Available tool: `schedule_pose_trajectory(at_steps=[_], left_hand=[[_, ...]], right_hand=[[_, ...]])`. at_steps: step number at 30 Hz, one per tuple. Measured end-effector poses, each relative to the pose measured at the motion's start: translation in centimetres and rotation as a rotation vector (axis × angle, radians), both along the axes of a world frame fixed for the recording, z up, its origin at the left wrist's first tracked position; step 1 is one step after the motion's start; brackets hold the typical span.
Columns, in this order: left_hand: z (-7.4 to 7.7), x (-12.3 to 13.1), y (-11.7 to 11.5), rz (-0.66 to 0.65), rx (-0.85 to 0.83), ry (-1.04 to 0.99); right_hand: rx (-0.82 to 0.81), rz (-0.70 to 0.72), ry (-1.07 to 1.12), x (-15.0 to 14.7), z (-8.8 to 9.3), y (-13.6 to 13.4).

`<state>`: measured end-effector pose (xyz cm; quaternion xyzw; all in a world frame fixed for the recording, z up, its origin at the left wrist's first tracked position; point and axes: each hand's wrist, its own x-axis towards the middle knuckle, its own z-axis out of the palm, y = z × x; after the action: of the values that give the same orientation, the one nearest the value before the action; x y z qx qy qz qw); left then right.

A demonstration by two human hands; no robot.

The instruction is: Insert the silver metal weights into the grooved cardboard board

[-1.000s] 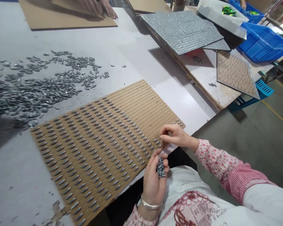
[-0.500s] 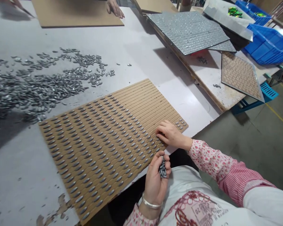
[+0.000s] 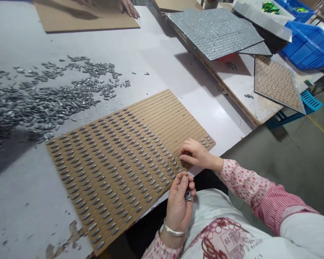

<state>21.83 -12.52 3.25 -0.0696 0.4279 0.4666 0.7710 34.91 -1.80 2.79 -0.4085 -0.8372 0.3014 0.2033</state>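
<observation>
Small grey metal pieces [image 3: 188, 195], pointed at both ends like fishing sinkers, lie in my left hand [image 3: 179, 203], its fingers curled round them near the board's front edge. My right hand [image 3: 194, 154] rests low over the grooved brown board [image 3: 167, 115], thumb and fingers together at the board's near right part; what lies between the fingertips is hidden. Rows of the same metal pieces [image 3: 108, 172] sit in the grooves over the left and near parts of the board. A few more lie at its right corner, past my right hand.
A big heap of loose metal pieces [image 3: 51, 97] spreads over the white table [image 3: 153, 46] at left. Beyond it, another person's hand [image 3: 129, 8] rests by a plain board [image 3: 91, 21]. At right are silvery filled boards [image 3: 216, 32], a patterned board [image 3: 278, 82] and blue crates [image 3: 307, 45].
The fingers and thumb of my left hand have closed further over the metal pieces. My right hand stays almost in place. Across the table, the other person's arm has moved over the plain board.
</observation>
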Motion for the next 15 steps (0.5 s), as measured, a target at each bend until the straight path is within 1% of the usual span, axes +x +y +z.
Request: schedule_pose_trajectory(at_steps=[1,3,5,6,11,15], left_hand=[[0.1,0.0,0.1,0.001,0.002,0.004],[0.2,0.1,0.2,0.001,0.009,0.015],[0.3,0.2,0.3,-0.009,0.029,0.040],[0.4,0.3,0.4,-0.019,0.044,0.058],[0.4,0.7,0.3,-0.065,0.121,0.169],[0.4,0.6,0.4,-0.036,0.151,0.205]], right_hand=[[-0.054,0.047,0.076,0.3,0.5,-0.2],[-0.169,0.197,0.171,1.0,1.5,-0.6],[-0.260,0.320,0.191,1.6,2.3,-0.9],[-0.287,0.342,0.187,1.7,2.6,-1.1],[-0.350,0.271,0.141,1.7,3.0,-1.7],[-0.343,0.280,0.145,1.7,2.6,-1.5]])
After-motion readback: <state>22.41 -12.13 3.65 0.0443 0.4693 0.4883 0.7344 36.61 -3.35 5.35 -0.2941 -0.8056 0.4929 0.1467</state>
